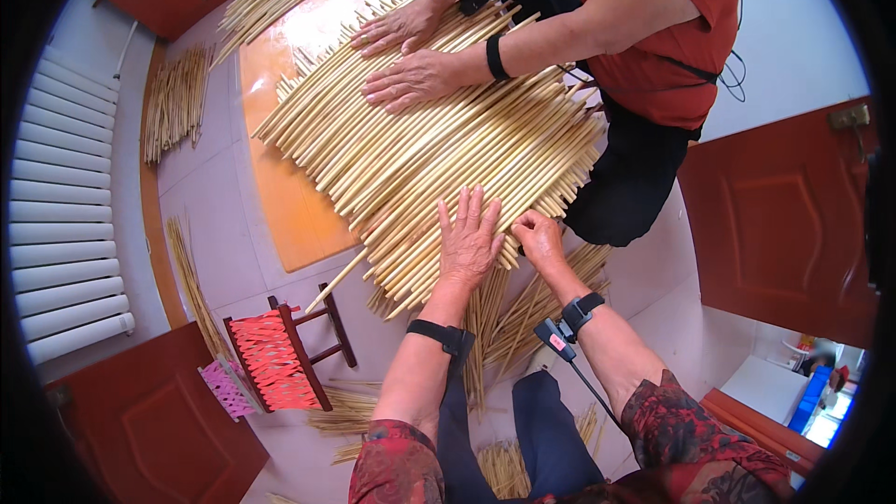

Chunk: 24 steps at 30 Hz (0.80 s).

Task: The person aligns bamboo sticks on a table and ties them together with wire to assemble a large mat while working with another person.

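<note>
Loose tan floor sticks: seemingly unarranged.
Left bare hand: spread flat on slim yellow wooden sticks, grasping nothing.
Right bare hand: fingers curled at the layer's edge; hold unclear.
Yellow sticks: on glossy orange wooden surface, apparently mostly aligned, under co-worker's 2 flat hands.

Single view: left fisheye of head-worn pair, facing steeply down and forward. Table near, below; its nearest corner left of centre, far end running to top edge. Left hand almost dead centre; forearms enter from lower edge. Radiator, right-hand door bend along rim.
</note>
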Available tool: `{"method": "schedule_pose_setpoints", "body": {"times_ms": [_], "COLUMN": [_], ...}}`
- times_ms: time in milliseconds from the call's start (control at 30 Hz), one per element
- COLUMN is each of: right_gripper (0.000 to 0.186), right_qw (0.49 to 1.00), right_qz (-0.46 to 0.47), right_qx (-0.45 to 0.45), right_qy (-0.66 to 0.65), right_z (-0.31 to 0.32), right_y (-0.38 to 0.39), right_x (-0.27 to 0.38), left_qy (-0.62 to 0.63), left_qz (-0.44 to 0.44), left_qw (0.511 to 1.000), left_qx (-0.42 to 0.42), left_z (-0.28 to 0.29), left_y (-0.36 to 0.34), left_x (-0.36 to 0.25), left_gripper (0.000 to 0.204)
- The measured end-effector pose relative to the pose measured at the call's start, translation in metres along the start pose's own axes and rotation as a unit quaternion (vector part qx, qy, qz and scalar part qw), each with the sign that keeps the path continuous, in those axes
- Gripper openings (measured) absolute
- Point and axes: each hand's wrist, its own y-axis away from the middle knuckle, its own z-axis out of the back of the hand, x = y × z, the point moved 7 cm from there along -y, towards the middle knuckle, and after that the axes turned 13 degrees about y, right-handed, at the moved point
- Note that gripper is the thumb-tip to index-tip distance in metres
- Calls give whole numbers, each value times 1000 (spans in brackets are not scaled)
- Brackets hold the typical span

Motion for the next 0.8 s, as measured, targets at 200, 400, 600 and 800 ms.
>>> {"method": "schedule_pose_setpoints", "body": {"times_ms": [200, 400, 600, 800], "right_gripper": [15, 18, 18, 17], "right_qw": [999, 999, 1000, 1000], "right_qz": [34, 42, 14, -16], "right_qx": [10, -13, -2, -10], "right_qy": [-11, 6, -20, -19], "right_z": [4, 7, 1, 0], "right_y": [-4, -4, -2, -3], "right_x": [-1, -10, -2, -5], "left_qy": [13, 16, 11, 5], "left_qz": [18, 2, 5, 5], "left_qw": [1000, 1000, 1000, 1000], "left_qx": [10, -6, -3, -4], "left_z": [1, 5, 4, 5], "left_y": [-3, -6, -3, -3], "left_x": [4, 0, 0, -1], "left_gripper": [55, 55, 58, 59]}}
